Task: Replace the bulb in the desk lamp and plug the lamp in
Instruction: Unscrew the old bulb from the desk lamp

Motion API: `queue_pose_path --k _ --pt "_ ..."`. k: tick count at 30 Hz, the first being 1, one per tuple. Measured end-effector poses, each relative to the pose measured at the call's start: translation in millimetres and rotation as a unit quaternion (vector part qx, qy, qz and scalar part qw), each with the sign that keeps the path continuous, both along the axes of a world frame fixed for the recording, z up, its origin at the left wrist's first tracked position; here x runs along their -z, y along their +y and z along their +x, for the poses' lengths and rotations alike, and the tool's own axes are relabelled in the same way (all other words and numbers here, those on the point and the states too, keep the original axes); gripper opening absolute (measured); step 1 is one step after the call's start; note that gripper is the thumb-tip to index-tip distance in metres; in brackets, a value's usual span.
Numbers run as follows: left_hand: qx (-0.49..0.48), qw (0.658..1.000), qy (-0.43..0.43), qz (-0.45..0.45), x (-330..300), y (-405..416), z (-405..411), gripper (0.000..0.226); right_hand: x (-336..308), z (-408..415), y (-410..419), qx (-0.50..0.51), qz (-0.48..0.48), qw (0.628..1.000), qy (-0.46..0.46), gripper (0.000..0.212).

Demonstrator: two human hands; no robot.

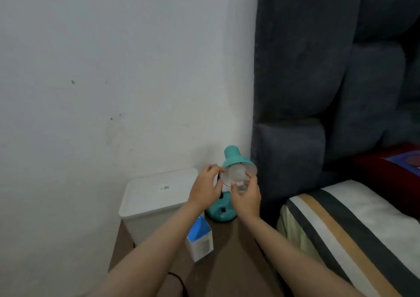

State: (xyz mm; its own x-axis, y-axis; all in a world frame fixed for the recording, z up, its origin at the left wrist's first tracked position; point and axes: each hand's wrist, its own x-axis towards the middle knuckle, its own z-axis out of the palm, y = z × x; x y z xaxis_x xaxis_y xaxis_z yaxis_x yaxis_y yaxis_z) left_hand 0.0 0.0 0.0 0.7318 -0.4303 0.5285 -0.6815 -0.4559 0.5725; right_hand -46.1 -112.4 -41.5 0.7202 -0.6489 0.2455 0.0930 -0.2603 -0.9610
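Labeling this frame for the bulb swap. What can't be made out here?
- Head view: bulb blurred; seated in the lamp shade or loose, cannot tell.
- Lamp neck hidden behind left hand and right hand.
- Cord runs off the bottom edge; no plug or socket in view.
- Blue and white box: print too small; left forearm covers its top.
- Label on white bin unreadable.

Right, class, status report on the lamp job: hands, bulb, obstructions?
Left hand steadying teal lamp shade. Right hand gripping frosted round bulb at shade mouth. Blue-and-white carton beside lamp base, not obstructing.
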Motion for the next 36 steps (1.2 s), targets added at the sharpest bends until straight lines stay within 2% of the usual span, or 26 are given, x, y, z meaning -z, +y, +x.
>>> queue_pose_path --k 7,14,19,24,28,31,34,36 --pt "0.014 0.999 0.011 -0.04 14.3 -3.0 24.0 0.03 5.1 20.0 -2.9 0.028 0.07 0.996 -0.036 0.053" --pt "0.037 0.996 -0.039 -0.066 25.3 -7.4 36.9 0.034 8.6 26.9 -7.3 0.013 0.086 0.994 -0.071 0.047" --pt "0.034 0.995 -0.083 -0.049 25.9 -5.9 47.0 0.033 13.9 32.9 -5.8 0.03 0.04 0.993 -0.103 0.044" --pt "0.057 0.992 -0.115 -0.008 26.0 -2.7 49.1 0.032 27.0 37.5 -4.3 0.047 -0.026 0.991 -0.123 0.052" --pt "0.064 0.99 -0.123 0.0 25.7 -4.0 51.3 0.032 23.9 35.8 4.3 0.069 0.099 0.985 -0.127 0.061" --pt "0.063 0.99 -0.123 0.0 25.9 -5.1 51.6 0.032 18.8 38.3 4.4 0.067 0.173 0.977 -0.109 0.057" --pt "0.056 0.991 -0.121 -0.005 26.2 -5.3 51.4 0.033 17.9 39.4 0.9 0.077 0.113 0.984 -0.119 0.046" --pt "0.057 0.991 -0.12 0.0 26.8 -6.1 51.0 0.032 19.1 38.9 -1.7 0.078 0.062 0.987 -0.126 0.051"
